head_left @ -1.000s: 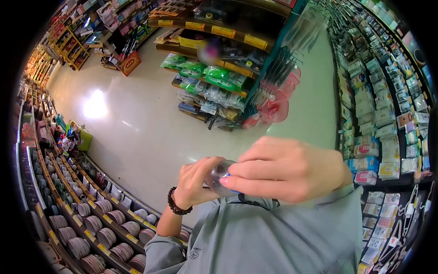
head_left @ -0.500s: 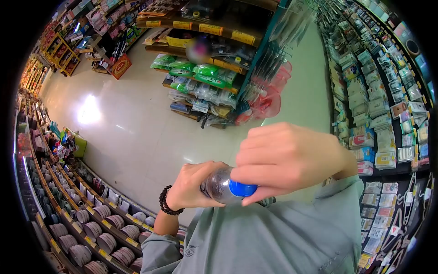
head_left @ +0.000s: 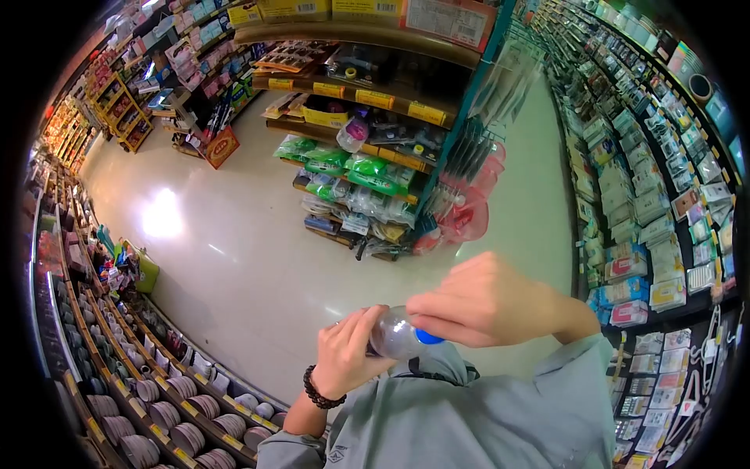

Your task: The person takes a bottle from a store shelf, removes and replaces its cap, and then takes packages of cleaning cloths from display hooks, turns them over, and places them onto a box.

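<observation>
A clear plastic bottle (head_left: 395, 334) with a blue cap (head_left: 428, 337) is held in front of my chest, tilted with its cap toward the right. My left hand (head_left: 349, 344), a dark beaded bracelet on its wrist, wraps round the bottle's body. Over the cap, the fingers of my right hand (head_left: 476, 305) are closed from above and cover much of it. Part of the bottle's body is hidden behind my left fingers.
Store shelves surround me. Ahead stands a shelf unit with green packages (head_left: 375, 172) and pink plastic items (head_left: 469, 219) at its end. Stacked bowls (head_left: 187, 439) fill the shelves at lower left. Hanging packaged goods (head_left: 648, 203) line the right side. Pale floor (head_left: 226, 250) lies between.
Both hands and the bottle sit lower in view, and the shelf ahead shows more of its upper part. My right hand has turned on the cap, which is now more covered.
</observation>
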Tool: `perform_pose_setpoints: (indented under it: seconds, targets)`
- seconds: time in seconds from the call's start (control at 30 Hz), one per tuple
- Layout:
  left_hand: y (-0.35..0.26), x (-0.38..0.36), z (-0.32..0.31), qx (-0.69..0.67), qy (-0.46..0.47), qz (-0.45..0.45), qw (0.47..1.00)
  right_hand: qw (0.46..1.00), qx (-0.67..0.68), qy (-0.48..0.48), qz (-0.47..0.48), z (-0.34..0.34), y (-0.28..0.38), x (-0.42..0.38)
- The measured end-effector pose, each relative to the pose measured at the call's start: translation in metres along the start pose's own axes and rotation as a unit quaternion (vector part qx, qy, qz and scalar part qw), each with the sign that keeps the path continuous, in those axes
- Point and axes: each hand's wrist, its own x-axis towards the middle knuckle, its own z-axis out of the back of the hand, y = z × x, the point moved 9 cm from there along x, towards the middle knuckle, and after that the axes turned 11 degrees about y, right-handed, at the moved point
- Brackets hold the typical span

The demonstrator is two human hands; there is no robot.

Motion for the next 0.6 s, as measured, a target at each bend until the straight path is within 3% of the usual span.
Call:
perform_pose_setpoints:
  seconds: [0.1, 0.4, 0.6]
  targets:
    - [0.012, -0.003, 0.002, -0.004, -0.011, 0.020, 1.000, 0.998, 0.052, 0.015, -0.011, -0.003, 0.003, -0.008]
    - [0.018, -0.006, -0.005, 0.006, 0.018, 0.020, 1.000, 0.993, -0.105, -0.022, -0.051, 0.000, -0.002, -0.002]
    - [0.029, -0.010, 0.003, 0.003, -0.030, 0.006, 1.000, 0.983, -0.170, -0.050, -0.044, -0.004, 0.000, 0.005]
